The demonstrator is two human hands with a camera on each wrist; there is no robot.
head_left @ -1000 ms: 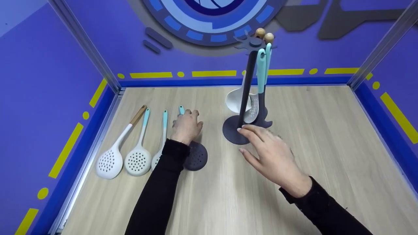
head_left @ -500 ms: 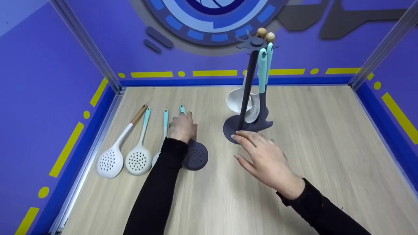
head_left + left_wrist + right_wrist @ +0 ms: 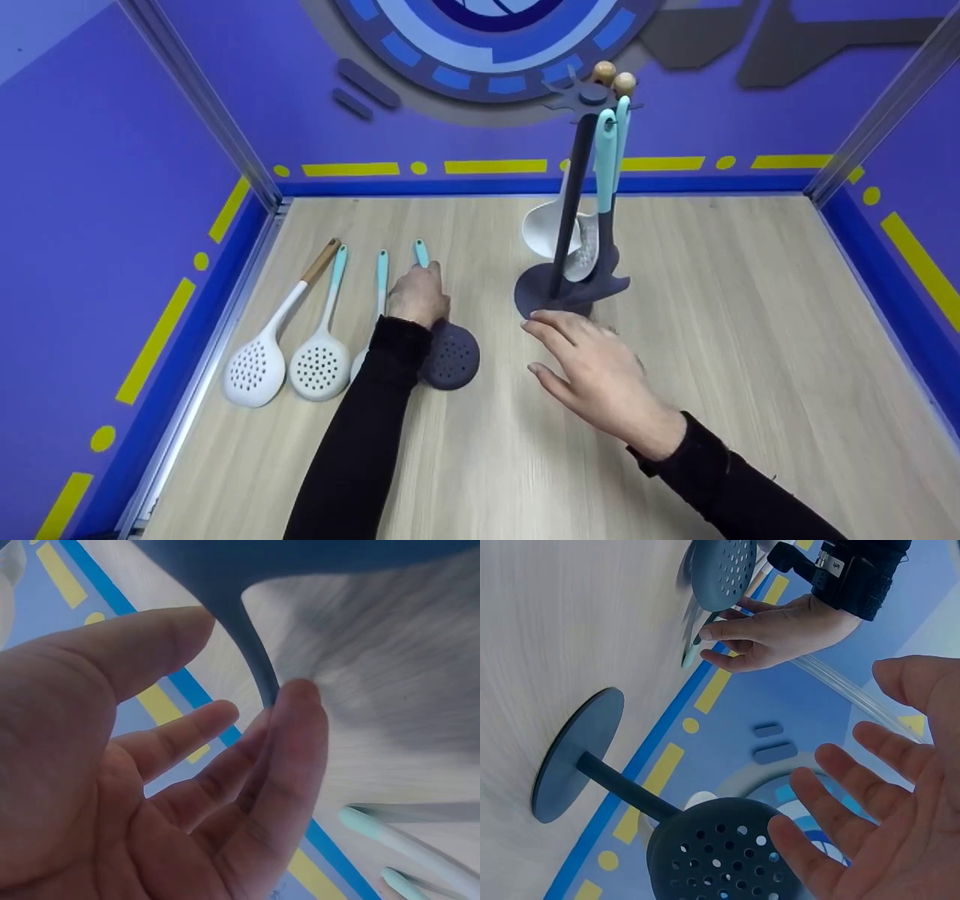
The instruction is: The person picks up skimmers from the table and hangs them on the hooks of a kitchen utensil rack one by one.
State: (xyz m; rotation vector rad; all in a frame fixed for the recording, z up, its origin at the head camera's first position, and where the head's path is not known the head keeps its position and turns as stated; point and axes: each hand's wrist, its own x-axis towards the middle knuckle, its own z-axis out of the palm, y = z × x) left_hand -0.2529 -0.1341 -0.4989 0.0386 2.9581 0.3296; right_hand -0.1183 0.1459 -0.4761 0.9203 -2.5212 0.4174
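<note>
My left hand [image 3: 420,294] pinches the neck of a dark grey skimmer [image 3: 452,358] with a teal handle end, close over the table. In the left wrist view, thumb and index finger lie on either side of its dark neck [image 3: 253,649]. Open and holding nothing, my right hand [image 3: 596,375] has its fingers spread just in front of the round base [image 3: 534,289] of a dark utensil stand. From the stand hang a white ladle [image 3: 546,229], a pale perforated utensil [image 3: 583,259] and teal-handled dark utensils [image 3: 605,165]. A dark perforated head [image 3: 720,859] hangs near the right fingers.
Left of the left hand lie a white skimmer with a wooden handle [image 3: 255,371], a pale skimmer with a teal handle [image 3: 319,367], and another teal-handled one [image 3: 382,281] partly hidden by the sleeve. Blue walls enclose the wooden table [image 3: 510,465] at the back and sides.
My right hand has drawn back from the stand, toward me and slightly left. The left hand's fingers have drawn in on the skimmer handle. A hanging dark utensil has swung slightly forward.
</note>
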